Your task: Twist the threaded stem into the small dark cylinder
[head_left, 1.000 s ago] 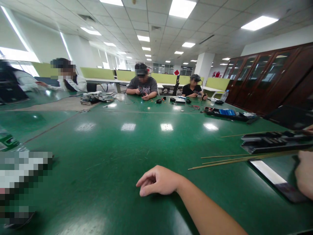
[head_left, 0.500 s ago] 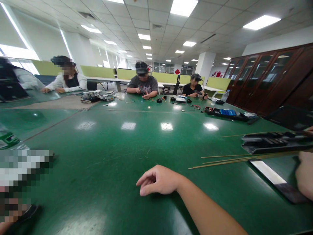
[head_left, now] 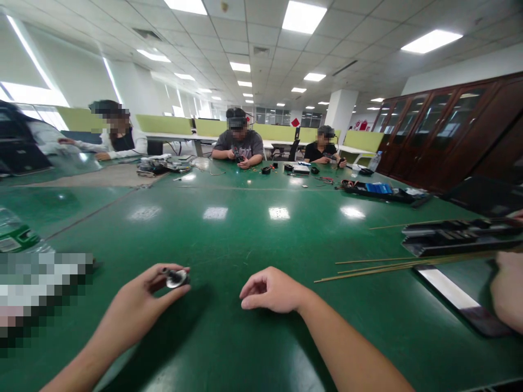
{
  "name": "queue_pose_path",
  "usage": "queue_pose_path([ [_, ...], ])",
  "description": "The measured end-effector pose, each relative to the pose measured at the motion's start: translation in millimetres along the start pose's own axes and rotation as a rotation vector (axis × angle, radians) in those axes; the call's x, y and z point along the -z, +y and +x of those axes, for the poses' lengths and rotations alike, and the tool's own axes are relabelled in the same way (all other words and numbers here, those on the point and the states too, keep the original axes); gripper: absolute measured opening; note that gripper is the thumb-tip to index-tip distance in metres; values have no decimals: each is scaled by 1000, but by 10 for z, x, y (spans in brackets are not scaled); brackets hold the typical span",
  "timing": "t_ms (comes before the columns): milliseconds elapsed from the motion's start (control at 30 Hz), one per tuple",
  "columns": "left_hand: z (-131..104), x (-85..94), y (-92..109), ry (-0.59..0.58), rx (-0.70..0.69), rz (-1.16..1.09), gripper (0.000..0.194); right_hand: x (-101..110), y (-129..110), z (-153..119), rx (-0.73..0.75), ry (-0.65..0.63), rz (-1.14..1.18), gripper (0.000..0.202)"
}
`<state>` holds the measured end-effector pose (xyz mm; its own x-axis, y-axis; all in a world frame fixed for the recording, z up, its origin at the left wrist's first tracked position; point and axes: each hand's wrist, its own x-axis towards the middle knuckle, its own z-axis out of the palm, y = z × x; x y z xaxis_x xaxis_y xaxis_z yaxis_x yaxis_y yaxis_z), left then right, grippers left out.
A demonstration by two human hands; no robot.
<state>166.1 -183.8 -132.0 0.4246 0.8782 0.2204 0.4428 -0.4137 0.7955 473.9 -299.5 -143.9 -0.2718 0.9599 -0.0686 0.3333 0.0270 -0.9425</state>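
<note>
We see the left hand point(head_left: 141, 305) pinching a small round metal part point(head_left: 176, 278) between thumb and fingers, just above the green tabletop point(head_left: 253, 228). The right hand point(head_left: 272, 291) rests beside it, loosely curled, holding nothing. Thin sticks point(head_left: 379, 267) lie to the right.

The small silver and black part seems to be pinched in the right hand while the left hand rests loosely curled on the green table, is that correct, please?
Not quite: the hands are swapped. The head view shows the small silver and black part pinched in the left hand, while the right hand rests loosely curled, holding nothing, on the green table.
</note>
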Motion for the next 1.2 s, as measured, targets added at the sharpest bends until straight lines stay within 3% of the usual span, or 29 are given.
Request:
queue_pose_path([
  [67, 213, -343, 232, -172, -72, -143, 44, 61, 37, 10, 10, 120, -70, 26],
  [133, 362, -644, 440, -227, -178, -182, 38, 125, 78, 13, 13, 269, -199, 20],
  [200, 424, -842, 555, -243, -326, -115, 34, 176, 109, 9, 11, 365, -291, 21],
  [267, 409, -930, 555, -269, -455, -40, 33, 200, 121, 3, 9, 397, -320, 26],
  [367, 325, -933, 418, -307, -527, 18, 41, 178, 99, 4, 25, 390, -348, 37],
  [500, 266, -911, 272, -228, -458, 43, 41, 115, 37, 17, 40, 364, -421, 44],
  [633, 280, -940, 281, -203, -429, 22, 24, 97, -13, 16, 51, 356, -522, 40],
  [833, 277, -940, 294, -254, -424, 2, 26, 77, -42, 26, 101, 335, -547, 38],
  [1200, 294, -952, 281, -236, -434, -1, 28, 70, -76, 21, 147, 379, -561, 26],
])
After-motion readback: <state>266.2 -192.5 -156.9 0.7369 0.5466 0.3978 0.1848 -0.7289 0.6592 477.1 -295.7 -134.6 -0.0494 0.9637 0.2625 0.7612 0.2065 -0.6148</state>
